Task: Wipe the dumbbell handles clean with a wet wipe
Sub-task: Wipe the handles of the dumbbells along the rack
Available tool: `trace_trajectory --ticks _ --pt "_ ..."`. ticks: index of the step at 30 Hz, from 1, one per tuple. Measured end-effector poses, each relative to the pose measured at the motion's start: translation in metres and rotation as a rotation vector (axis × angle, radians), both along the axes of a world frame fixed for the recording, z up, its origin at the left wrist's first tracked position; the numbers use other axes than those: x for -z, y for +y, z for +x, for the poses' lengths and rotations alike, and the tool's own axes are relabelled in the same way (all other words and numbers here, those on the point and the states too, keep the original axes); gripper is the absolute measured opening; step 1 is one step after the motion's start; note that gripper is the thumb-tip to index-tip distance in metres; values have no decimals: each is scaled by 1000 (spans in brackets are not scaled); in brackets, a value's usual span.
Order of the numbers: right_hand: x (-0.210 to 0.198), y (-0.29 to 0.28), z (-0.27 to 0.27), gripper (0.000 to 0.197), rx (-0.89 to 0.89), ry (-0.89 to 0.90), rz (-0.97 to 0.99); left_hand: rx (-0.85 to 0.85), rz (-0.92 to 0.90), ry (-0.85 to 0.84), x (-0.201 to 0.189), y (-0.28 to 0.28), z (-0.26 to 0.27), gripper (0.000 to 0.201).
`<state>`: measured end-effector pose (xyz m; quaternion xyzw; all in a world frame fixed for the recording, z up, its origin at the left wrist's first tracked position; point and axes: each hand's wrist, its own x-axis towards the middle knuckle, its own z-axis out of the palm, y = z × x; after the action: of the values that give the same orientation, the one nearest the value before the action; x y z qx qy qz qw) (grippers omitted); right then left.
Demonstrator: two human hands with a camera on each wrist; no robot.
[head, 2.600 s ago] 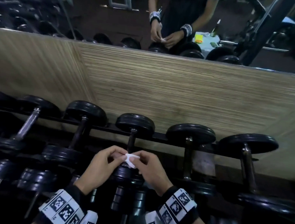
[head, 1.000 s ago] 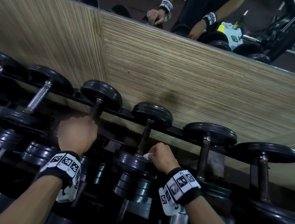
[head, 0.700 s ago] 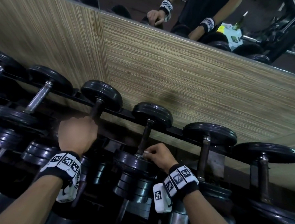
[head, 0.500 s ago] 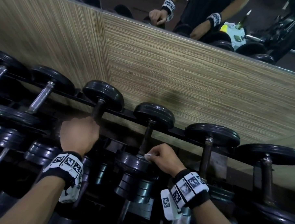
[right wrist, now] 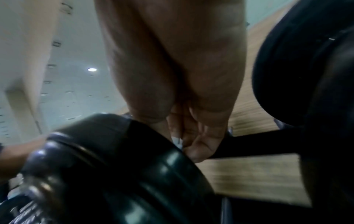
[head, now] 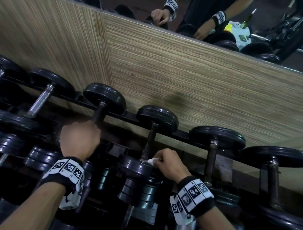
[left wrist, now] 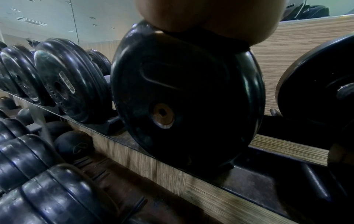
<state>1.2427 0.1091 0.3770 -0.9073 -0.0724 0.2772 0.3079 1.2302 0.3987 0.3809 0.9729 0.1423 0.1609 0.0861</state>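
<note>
Two hands work the rack: the left hand (head: 80,139) grips one dumbbell handle (head: 98,113), the right hand (head: 169,165) pinches the wet wipe (head: 152,161) against the neighbouring handle (head: 148,144)'s base. Wiping is underway; next, likely a stroke up the bar.

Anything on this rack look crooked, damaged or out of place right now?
Nothing stands out. The dumbbells sit in a row on the rack. The left hand grips one handle; the right hand presses the wet wipe at the next handle's base.
</note>
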Motion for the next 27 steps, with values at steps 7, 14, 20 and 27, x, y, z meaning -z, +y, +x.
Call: trace_trajectory --ticks 7,14,20,27 --pt "33 19 15 29 134 137 59 5 -5 -6 0 0 -2 36" --pt "18 -3 1 7 134 77 231 17 -15 -30 -2 -1 0 36" --pt "-2 9 4 11 -36 -104 253 25 -7 -28 -2 -1 -1 37" --pt "5 14 5 23 -26 -38 206 42 12 -17 4 3 1 37"
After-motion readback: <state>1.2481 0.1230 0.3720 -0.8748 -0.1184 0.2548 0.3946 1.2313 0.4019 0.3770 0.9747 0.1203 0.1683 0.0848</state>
